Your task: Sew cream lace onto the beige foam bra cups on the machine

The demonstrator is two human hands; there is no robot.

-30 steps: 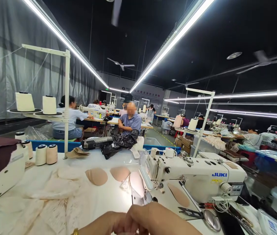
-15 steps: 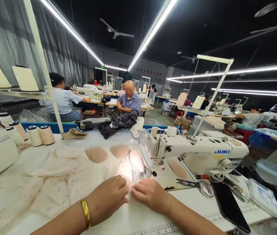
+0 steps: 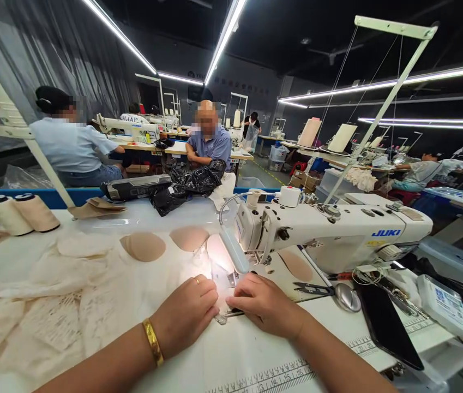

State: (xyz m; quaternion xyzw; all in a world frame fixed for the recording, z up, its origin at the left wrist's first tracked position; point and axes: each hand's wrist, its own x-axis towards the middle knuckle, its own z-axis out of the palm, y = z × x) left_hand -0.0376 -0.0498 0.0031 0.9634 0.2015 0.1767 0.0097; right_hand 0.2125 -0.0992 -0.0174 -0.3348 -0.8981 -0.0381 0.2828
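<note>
Both hands meet in the bright lamp light in front of the needle area of a white JUKI sewing machine (image 3: pixel 337 229). My left hand (image 3: pixel 186 311), with a ring and a gold bracelet, has its fingers curled together on a pale, thin fabric (image 3: pixel 222 319). From the other side, my right hand (image 3: pixel 266 305) pinches the same fabric close to the presser foot, fingertips partly hidden. Glare washes out the detail of the fabric. Just beyond lies a beige molded cup (image 3: pixel 220 252), partly behind the lamp (image 3: pixel 234 251).
More beige cups (image 3: pixel 143 246) lie behind, and cream lace (image 3: pixel 47 295) spreads left. Thread cones (image 3: pixel 37 213) stand at back left. Right of my hands are thread snips (image 3: pixel 313 289), a phone (image 3: pixel 390 327) and a printed ruler (image 3: pixel 276 379). A co-worker (image 3: pixel 209 139) sits opposite.
The view has tilted down and shifted closer to the machine. My hands have drawn slightly apart, and a bit of the pale fabric now shows between them.
</note>
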